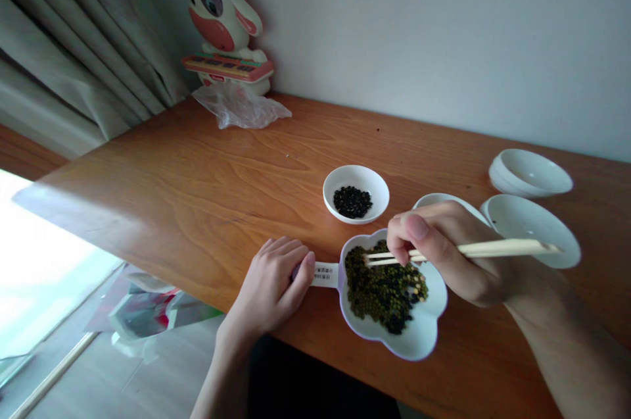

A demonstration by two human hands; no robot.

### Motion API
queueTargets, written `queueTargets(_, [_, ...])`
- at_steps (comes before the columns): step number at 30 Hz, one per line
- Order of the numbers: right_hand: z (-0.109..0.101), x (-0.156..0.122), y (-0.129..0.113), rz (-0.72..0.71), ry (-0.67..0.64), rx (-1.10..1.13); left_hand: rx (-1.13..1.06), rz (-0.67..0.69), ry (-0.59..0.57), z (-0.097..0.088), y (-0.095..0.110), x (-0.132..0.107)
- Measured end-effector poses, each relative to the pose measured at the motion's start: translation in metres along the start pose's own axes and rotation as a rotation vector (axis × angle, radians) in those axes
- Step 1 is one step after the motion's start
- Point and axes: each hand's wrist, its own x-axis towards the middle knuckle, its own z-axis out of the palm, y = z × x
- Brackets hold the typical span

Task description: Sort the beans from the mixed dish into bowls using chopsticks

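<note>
Left hand point(269, 289) curled over the handle of a white cloud-shaped dish point(419, 333), steadying it at lower center. Right hand point(444, 254) pinches wooden chopsticks point(493, 248), tips over mixed green and black beans point(382, 291). Small white bowl point(365, 175) of black beans point(351, 202) just above.

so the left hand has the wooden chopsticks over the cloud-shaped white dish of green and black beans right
No, the head view shows the right hand holding the wooden chopsticks, not the left, over the cloud-shaped white dish of green and black beans.
</note>
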Motion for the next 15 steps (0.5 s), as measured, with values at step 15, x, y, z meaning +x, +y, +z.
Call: queueTargets(15, [0.0033, -0.0043, 0.0097, -0.05, 0.11, 0.062, 0.002, -0.001, 0.0, -0.0005, 0.0008, 0.0009])
